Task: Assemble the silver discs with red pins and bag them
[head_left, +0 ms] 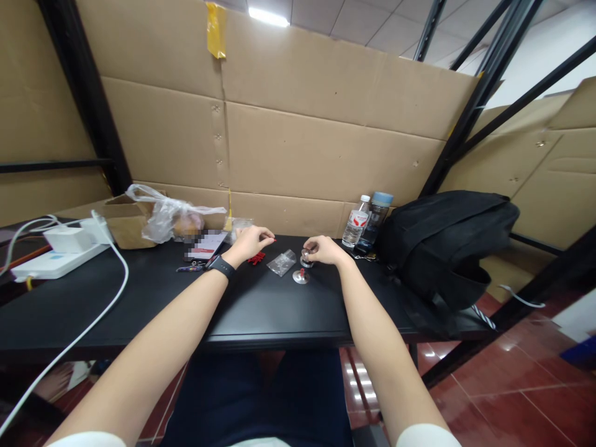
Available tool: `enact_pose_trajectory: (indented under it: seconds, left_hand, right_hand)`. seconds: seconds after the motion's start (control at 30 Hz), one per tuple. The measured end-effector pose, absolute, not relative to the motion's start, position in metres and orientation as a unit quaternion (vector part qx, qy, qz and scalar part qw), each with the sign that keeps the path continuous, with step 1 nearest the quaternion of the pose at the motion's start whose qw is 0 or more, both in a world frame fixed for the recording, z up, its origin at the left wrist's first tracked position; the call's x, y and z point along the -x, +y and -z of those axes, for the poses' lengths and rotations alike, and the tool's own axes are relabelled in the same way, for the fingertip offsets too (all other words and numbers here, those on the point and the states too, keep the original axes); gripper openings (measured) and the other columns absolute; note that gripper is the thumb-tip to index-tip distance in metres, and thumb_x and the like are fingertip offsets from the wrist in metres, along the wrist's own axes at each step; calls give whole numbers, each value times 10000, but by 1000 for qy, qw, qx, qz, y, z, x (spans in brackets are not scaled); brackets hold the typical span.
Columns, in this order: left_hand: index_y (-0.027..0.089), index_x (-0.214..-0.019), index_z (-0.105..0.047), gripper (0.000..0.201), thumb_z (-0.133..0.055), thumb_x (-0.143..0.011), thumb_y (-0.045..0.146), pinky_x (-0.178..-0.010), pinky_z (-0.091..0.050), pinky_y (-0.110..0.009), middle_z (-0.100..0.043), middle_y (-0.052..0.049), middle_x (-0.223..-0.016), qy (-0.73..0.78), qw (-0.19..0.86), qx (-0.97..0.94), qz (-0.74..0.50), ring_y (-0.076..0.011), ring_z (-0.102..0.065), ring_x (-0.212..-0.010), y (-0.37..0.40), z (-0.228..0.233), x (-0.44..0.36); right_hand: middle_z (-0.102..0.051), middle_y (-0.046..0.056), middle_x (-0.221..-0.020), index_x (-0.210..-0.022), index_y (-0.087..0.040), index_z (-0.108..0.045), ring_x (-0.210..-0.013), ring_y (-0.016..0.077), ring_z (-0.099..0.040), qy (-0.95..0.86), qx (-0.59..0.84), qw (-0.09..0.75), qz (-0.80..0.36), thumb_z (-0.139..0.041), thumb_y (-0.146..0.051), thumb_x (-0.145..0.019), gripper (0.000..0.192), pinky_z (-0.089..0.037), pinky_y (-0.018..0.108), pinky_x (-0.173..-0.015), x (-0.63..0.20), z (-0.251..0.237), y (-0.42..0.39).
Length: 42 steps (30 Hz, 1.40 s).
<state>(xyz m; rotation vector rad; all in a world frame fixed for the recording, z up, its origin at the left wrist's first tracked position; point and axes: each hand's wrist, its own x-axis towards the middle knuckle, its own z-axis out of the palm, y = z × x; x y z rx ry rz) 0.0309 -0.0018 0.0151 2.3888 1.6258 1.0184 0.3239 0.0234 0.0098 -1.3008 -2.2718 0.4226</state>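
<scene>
My left hand (249, 243), with a dark watch on its wrist, is closed in a pinch on a small red piece (274, 240). Just below it, a heap of similar red pieces (257, 258) lies on the black table (274, 310). My right hand (323, 250) has its fingers closed round a small, shiny round container (306, 258), close to the tabletop; I cannot tell whether it touches. In front of that sits a silver dish-shaped disc (301, 278) with a bit of red at its middle. Between the hands lies a small clear plastic bag (282, 263).
At the right stand a water bottle (356, 222), a blue-capped bottle (375, 218) and a black backpack (442, 248). Leftward are a plastic bag (162, 214), a card (208, 246) and a white power strip (56, 261) with a trailing cable. Cardboard (326, 149) walls the back.
</scene>
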Motion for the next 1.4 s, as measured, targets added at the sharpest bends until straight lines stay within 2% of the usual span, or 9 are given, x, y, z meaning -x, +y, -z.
enact_pose_trajectory:
  seconds: [0.23,0.37,0.53,0.7,0.93,1.13,1.3,1.4]
  left_hand:
    - [270,-934,-787,215,-619,-912,402,-937,-427,-407,-792,-40,-1024,467,35,-795,-386,-265,-690,-1005,-13,-21,-45]
    - [256,-940,-759,213,-596,-935,393,-955,-447,-405,-779,-34,-989,446,47,-767,-460,-250,-669,-1022,-13,-17,-55]
    - [223,-936,-733,188,-612,-921,367,-949,-486,-383,-711,-58,-1009,400,72,-756,-513,-233,-646,-1019,-3,-8,-60]
    - [206,-907,-712,164,-608,-922,333,-1000,-477,-394,-619,-70,-1028,368,61,-759,-533,-232,-611,-1065,1,-4,-62]
    - [198,-908,-694,139,-594,-931,293,-1005,-477,-397,-604,-73,-1033,357,60,-763,-536,-225,-602,-1053,2,2,-66]
    - [209,-905,-698,101,-607,-916,252,-990,-465,-410,-610,-71,-1078,402,8,-745,-532,-238,-579,-1104,-9,-3,-70]
    - [208,-902,-709,107,-614,-911,256,-992,-439,-423,-614,-76,-1096,417,-8,-746,-519,-246,-563,-1118,-17,-9,-70]
    - [215,-903,-721,113,-628,-910,279,-997,-427,-430,-615,-76,-1105,429,-7,-743,-513,-250,-557,-1113,-18,-10,-71]
  right_hand:
    - [-763,61,-1029,-1031,-197,-722,-920,202,-722,-788,350,442,-246,-815,-283,-667,385,-561,279,-735,-296,-12,15]
    - [-755,80,-1054,-1041,-194,-699,-971,225,-725,-745,291,507,-321,-831,-308,-658,421,-570,268,-677,-269,-12,3]
    - [-751,91,-1062,-1025,-193,-685,-1011,239,-719,-701,266,560,-352,-835,-319,-657,417,-588,275,-685,-251,-13,-8]
    - [-757,94,-1047,-996,-193,-696,-1022,247,-718,-698,259,569,-350,-849,-342,-651,405,-598,299,-729,-248,-16,-12]
    - [-761,105,-1045,-992,-191,-701,-1008,259,-726,-690,262,568,-364,-872,-393,-633,446,-603,346,-783,-248,-16,-13]
    - [-763,106,-1061,-960,-190,-702,-1020,258,-725,-691,272,560,-366,-870,-451,-628,454,-594,380,-867,-247,-16,-15]
    - [-747,89,-1082,-867,-189,-703,-962,220,-719,-703,279,540,-368,-824,-474,-693,355,-570,384,-931,-253,-12,-6]
    - [-717,86,-1107,-824,-188,-727,-942,200,-692,-738,307,521,-299,-744,-462,-785,277,-554,364,-901,-258,-12,-1]
